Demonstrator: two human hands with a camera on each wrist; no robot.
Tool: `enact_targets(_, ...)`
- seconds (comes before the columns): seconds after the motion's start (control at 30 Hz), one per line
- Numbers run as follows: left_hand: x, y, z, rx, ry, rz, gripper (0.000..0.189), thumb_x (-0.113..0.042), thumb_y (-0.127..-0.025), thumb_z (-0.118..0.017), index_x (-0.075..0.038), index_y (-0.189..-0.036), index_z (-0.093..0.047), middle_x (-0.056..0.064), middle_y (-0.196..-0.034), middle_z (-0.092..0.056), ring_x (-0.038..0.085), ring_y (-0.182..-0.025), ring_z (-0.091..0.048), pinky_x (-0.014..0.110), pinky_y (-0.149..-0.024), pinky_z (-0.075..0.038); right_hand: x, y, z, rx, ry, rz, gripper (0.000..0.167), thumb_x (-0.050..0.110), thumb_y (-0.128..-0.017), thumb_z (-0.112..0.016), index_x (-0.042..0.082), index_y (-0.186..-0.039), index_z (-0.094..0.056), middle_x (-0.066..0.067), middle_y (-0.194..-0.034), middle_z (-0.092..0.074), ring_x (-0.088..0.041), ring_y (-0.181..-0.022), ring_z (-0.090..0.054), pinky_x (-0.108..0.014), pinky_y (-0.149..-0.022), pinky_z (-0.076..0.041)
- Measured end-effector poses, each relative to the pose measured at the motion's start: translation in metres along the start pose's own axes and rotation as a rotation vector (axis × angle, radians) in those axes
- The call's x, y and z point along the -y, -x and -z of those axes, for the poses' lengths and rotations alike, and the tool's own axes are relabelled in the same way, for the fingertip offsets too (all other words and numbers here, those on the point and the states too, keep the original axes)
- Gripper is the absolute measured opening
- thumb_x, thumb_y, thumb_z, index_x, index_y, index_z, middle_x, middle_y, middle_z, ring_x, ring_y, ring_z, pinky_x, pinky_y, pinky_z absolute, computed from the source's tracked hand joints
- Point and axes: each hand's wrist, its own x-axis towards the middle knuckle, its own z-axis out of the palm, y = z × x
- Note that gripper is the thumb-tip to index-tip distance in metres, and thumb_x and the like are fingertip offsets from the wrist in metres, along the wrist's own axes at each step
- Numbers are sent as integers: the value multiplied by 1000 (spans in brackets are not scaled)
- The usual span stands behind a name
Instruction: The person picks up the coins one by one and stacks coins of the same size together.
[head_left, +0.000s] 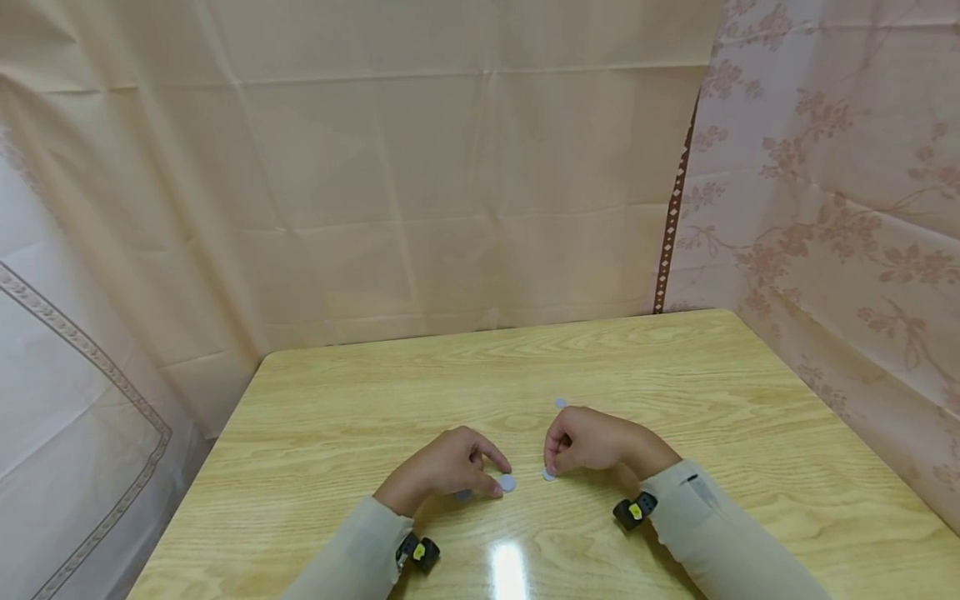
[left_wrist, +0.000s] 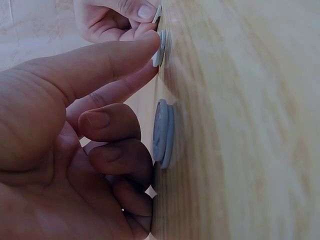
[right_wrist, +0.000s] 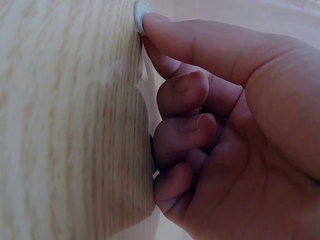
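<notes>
Small pale grey round discs lie flat on the wooden table. My left hand [head_left: 453,463] holds one disc [head_left: 507,482] at its edge between thumb and forefinger, with the other fingers curled in. Just under that palm, another disc [left_wrist: 160,131] rests untouched on the wood. To the right, my right hand [head_left: 596,438] pinches a disc [right_wrist: 142,15] between thumb and forefinger, low at the tabletop. Its remaining fingers are folded, their knuckles close to the wood. One more disc [head_left: 561,403] lies just beyond the right hand.
The light wood table [head_left: 360,392] has rounded far corners. A beige cloth [head_left: 450,208] hangs behind it, and a floral cloth [head_left: 840,217] hangs along the right. Each wrist wears a small black camera, one on the left [head_left: 417,552] and one on the right [head_left: 634,510].
</notes>
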Motion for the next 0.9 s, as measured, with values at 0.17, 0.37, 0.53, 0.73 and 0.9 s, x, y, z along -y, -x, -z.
enact_targets(0.17, 1, -1, 0, 0, -2, 0, 21, -10, -81, -88, -17, -100, -83, -5, -49, -45, 6, -41, -30, 22, -43, -30, -1, -1, 0, -4, 16, 1, 16, 16, -94, -77, 19, -78, -77, 7, -59, -54, -6, -51, -37, -21, -51, -33)
enact_targets(0.37, 2, 0, 0, -4, -11, 0, 21, -10, -80, -89, -18, -99, -83, -6, -49, -43, 7, -41, -30, 21, -43, -30, -3, -3, -1, -4, 13, 10, 16, 15, -93, -77, 20, -79, -77, 7, -59, -55, -6, -51, -39, -21, -51, -33)
enact_targets(0.53, 2, 0, 0, -8, -15, 12, 21, -10, -80, -89, -20, -98, -83, -6, -49, -43, 7, -41, -30, 22, -43, -30, -2, -3, -2, -5, 2, 0, 15, 15, -93, -78, 20, -79, -77, 6, -62, -57, -7, -53, -42, -21, -51, -35)
enact_targets(0.73, 4, -1, 0, -11, -15, 14, 21, -10, -80, -89, -21, -97, -83, -6, -48, -43, 7, -41, -30, 22, -42, -30, -1, -3, -1, 0, -1, 4, 15, 15, -93, -77, 20, -79, -77, 7, -61, -56, -6, -53, -41, -21, -51, -34)
enact_targets(0.9, 5, -2, -2, -9, -10, 0, 21, -10, -80, -89, -20, -98, -83, -6, -48, -42, 8, -41, -31, 22, -42, -31, -2, -1, -1, 2, 7, 17, 15, 14, -94, -77, 19, -80, -77, 7, -61, -54, -5, -52, -40, -20, -52, -34)
